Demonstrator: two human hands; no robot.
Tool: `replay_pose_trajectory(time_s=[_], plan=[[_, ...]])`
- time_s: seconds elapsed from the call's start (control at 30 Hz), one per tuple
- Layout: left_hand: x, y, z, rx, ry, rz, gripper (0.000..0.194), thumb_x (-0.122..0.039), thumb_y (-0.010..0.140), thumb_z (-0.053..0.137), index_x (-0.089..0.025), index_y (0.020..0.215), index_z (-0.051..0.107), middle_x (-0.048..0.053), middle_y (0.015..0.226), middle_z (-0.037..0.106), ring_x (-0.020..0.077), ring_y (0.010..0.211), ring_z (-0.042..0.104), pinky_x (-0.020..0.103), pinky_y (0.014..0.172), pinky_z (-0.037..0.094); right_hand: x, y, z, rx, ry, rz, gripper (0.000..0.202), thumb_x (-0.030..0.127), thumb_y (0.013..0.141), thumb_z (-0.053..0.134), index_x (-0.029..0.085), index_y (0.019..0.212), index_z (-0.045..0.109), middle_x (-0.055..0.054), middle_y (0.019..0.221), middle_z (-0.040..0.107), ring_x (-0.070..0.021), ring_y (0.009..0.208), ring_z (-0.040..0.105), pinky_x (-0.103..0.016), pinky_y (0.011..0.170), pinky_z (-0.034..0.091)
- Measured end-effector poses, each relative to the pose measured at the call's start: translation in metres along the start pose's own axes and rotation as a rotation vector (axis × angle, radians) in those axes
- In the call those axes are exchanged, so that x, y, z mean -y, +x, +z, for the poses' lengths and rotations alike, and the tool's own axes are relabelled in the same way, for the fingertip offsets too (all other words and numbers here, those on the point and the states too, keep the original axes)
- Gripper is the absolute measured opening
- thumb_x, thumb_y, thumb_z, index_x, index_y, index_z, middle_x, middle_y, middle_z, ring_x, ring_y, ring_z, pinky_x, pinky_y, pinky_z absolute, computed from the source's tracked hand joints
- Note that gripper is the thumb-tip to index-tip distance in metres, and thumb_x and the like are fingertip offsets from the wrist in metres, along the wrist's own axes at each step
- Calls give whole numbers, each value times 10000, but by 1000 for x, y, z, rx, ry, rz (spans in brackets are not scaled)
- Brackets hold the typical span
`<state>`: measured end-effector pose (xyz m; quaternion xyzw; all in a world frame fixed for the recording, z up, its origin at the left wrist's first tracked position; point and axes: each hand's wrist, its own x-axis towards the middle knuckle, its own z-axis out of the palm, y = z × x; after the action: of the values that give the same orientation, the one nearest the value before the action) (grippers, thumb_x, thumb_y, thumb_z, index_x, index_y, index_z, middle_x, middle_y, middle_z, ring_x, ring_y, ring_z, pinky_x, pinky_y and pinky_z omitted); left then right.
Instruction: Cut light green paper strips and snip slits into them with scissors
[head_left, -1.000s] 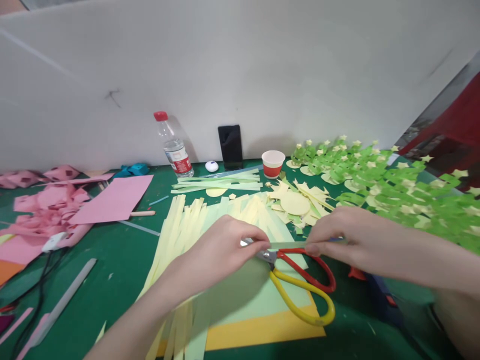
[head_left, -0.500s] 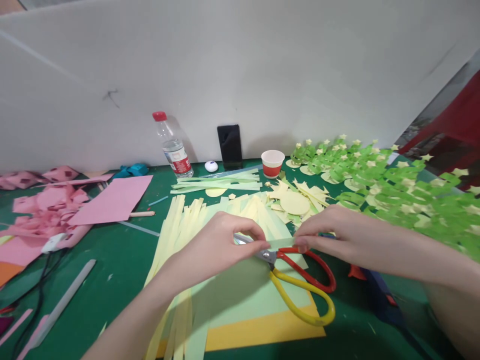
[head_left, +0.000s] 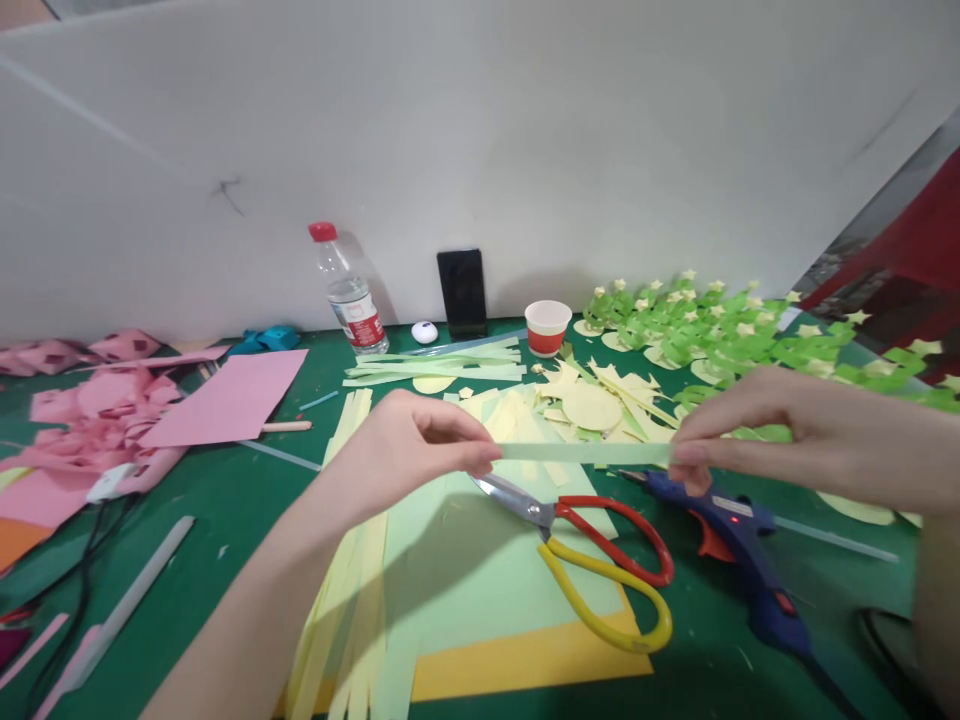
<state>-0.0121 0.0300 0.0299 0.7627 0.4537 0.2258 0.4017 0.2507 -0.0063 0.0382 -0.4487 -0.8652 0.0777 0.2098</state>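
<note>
A pale green paper strip [head_left: 585, 453] is stretched level between my two hands. Its left end is pinched by my left hand [head_left: 427, 440], thumb against fingers. At the other end, my right hand [head_left: 750, 430] pinches it the same way. Beneath the strip lie scissors [head_left: 540, 513] with one red and one yellow handle, blades slightly apart, resting on pale green paper sheets [head_left: 480, 580]. Just below my right hand, a blue glue gun [head_left: 742, 540] with an orange trigger lies on its side. Yellow paper strips [head_left: 360, 610] are bundled left of the sheets.
Against the white board stand a water bottle [head_left: 352, 300], a black phone [head_left: 462, 295] and a red-white paper cup [head_left: 547, 328]. Green curled-paper pieces with stars [head_left: 697, 310] crowd the right. Star cutouts and scraps [head_left: 592, 405] lie mid-table. Pink paper pieces [head_left: 97, 410] are heaped left.
My hands have moved apart, the right one going rightward and slightly up, so a longer stretch of strip shows. More of the glue gun is uncovered. The scissors stay in place.
</note>
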Motion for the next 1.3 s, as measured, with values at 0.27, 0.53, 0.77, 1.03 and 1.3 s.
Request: replay_pose_trajectory(time_s=[0.27, 0.53, 0.77, 1.03, 1.3], plan=[[2, -3, -5, -172, -79, 98, 92, -185, 696, 662, -185, 608, 691, -15, 550, 678, 116, 512, 626, 158, 473, 514, -8, -7, -9, 97, 13, 50, 405, 490, 861, 444, 254, 745, 751, -21, 731, 741, -155, 565, 678, -204, 427, 510], [-12, -14, 19, -217, -27, 199, 85, -151, 695, 680, -216, 647, 707, -46, 604, 694, 91, 534, 608, 120, 464, 470, 37, 3, 24, -251, 106, 125, 215, 298, 820, 516, 235, 713, 691, 13, 746, 737, -155, 609, 684, -197, 509, 546], [-16, -20, 35, -230, -24, 378, 113, -86, 730, 653, -191, 692, 675, -54, 666, 692, 75, 586, 615, 129, 554, 490, 57, 5, 35, -285, 183, 44, 231, 146, 810, 482, 206, 651, 639, 25, 625, 705, -108, 509, 642, -164, 480, 499], [-12, -15, 39, -295, -20, 473, 88, -80, 732, 659, -154, 706, 699, 2, 730, 711, 116, 759, 654, 166, 736, 518, 61, -1, 43, -366, 9, -8, 268, 124, 834, 455, 201, 665, 648, 4, 661, 715, -111, 558, 656, -163, 553, 503], [1, -11, 11, -487, 51, 279, 51, -178, 746, 647, -204, 727, 687, -14, 794, 714, 155, 770, 647, 254, 743, 529, 56, 2, 33, -379, -6, 46, 262, 108, 783, 448, 196, 596, 609, -10, 579, 694, -134, 477, 640, -196, 431, 460]])
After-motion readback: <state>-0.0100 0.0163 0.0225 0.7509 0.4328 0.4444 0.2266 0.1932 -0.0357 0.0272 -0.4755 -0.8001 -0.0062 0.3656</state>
